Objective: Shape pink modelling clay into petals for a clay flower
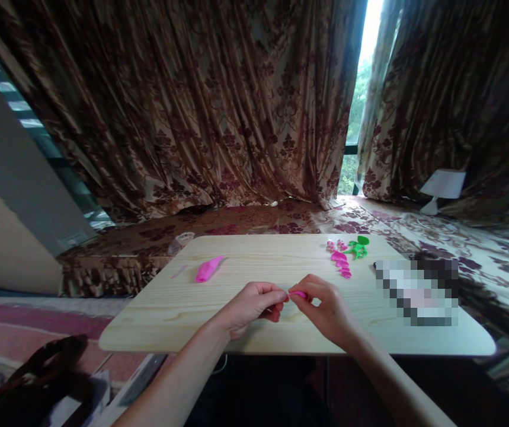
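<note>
A small, soft-looking bright pink piece (297, 293), seemingly modelling clay, is pinched between my two hands above the front middle of the table. My left hand (256, 305) is closed, its thumb and finger at the left end of the piece. The fingers of my right hand (320, 305) close on its right end and partly cover it. Farther back on the right lie several pink petal-shaped pieces (341, 264) in a row, beside green leaf-like pieces (357, 249). A larger pink lump or packet (208, 269) rests on the left, out of reach of my fingers.
The pale wooden table (160, 320) has rounded corners. On its right lies a pixelated flat object (418, 293). A clear cup (182, 242) stands by the far left edge. Behind are a cloth-covered ledge with a white lamp (443, 185) and patterned curtains (236, 107).
</note>
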The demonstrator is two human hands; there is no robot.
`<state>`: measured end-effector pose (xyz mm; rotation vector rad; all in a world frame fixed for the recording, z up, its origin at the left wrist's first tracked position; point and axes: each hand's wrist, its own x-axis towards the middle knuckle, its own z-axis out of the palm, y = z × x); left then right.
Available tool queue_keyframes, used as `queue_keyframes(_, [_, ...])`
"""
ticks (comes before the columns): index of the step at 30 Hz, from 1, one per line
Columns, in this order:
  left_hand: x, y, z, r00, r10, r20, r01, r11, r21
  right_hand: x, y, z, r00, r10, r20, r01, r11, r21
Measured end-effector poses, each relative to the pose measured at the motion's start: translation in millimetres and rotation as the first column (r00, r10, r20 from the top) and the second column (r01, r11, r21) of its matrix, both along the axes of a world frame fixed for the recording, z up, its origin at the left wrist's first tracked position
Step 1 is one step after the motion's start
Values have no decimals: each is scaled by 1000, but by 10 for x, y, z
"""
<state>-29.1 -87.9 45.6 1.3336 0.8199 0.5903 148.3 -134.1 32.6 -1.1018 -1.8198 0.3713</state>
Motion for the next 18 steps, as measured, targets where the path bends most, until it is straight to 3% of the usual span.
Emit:
queue_keyframes(4, [-9, -25, 45, 1000, 23, 7, -24, 1000, 9, -14, 21, -28, 995, -48, -91, 46, 999, -18])
queue_keyframes(9, [28, -37, 46, 1000, 10, 27, -10, 1000, 15, -83, 62, -41, 992, 11, -127, -16, 999, -43])
queue_keyframes(11, [31, -31, 25, 999, 35, 32, -35, 999, 28, -97, 69, -33, 975, 3, -222, -27, 994, -104])
queue_keyframes(15, [21, 6, -29, 994, 108, 35, -110, 993, 40, -89, 53, 5, 841, -26, -541, -142, 954, -266])
queue_keyframes(18, [12, 44, -72, 988, 154, 31, -155, 987, 37, -76, 24, 46, 697, -13, -717, -254, 930, -264])
